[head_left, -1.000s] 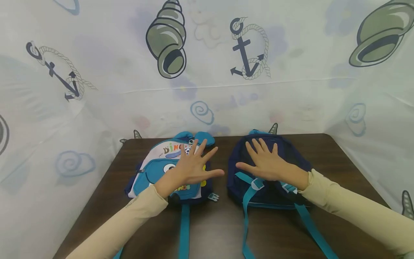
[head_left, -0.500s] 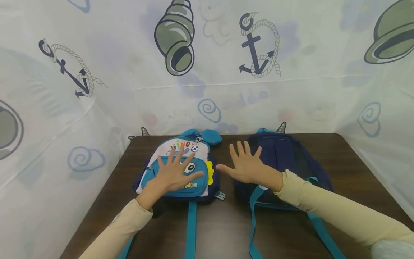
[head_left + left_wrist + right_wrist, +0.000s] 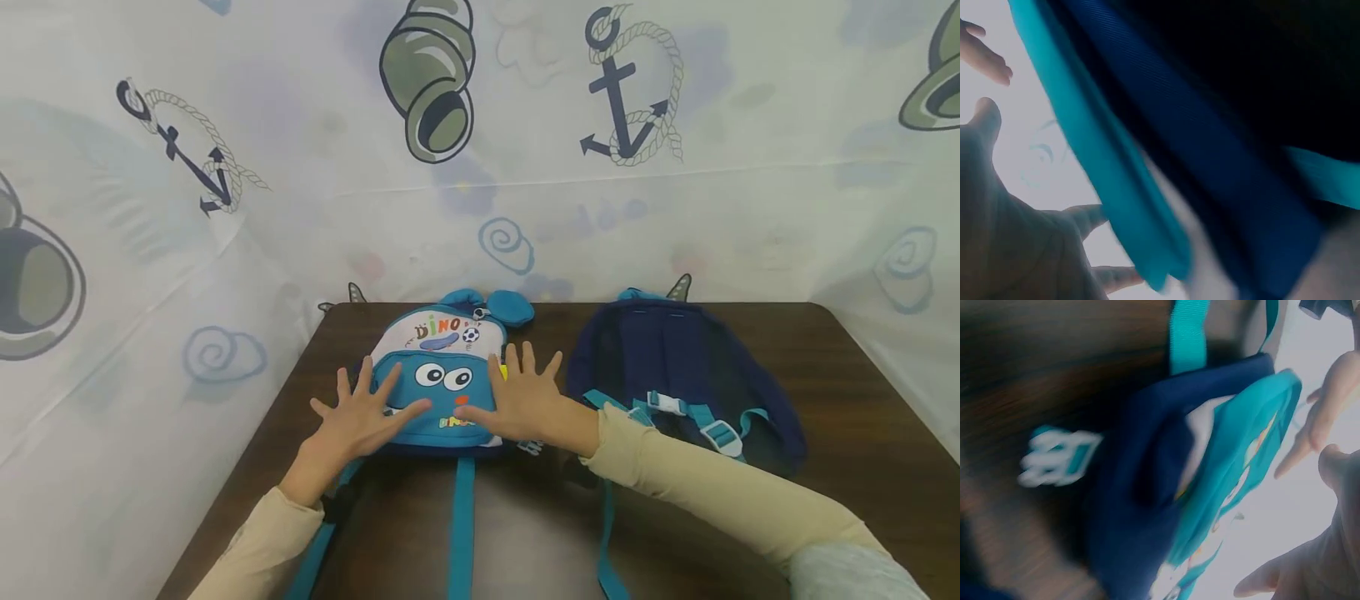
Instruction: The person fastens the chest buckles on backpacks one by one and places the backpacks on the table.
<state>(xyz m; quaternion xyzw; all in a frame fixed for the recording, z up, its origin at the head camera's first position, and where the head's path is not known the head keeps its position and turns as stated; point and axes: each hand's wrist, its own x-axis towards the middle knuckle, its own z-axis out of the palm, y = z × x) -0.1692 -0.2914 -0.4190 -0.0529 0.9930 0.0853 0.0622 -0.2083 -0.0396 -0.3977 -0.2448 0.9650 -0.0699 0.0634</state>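
One dino bag [image 3: 450, 362] is laid face up, its top and long axis pointed toward the rear cloth [image 3: 315, 125]. Over its near part, the left hand [image 3: 358, 423] and right hand [image 3: 525, 404] are held released, fingers spread. Rightward, a navy bag [image 3: 660, 346] is laid strap-side up. Both are supported by a brown table [image 3: 847, 392], walled by sea-print cloth.

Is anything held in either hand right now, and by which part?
Nothing is held: the left hand and right hand are both spread open at the blue-and-white backpack, gripping no part of it.
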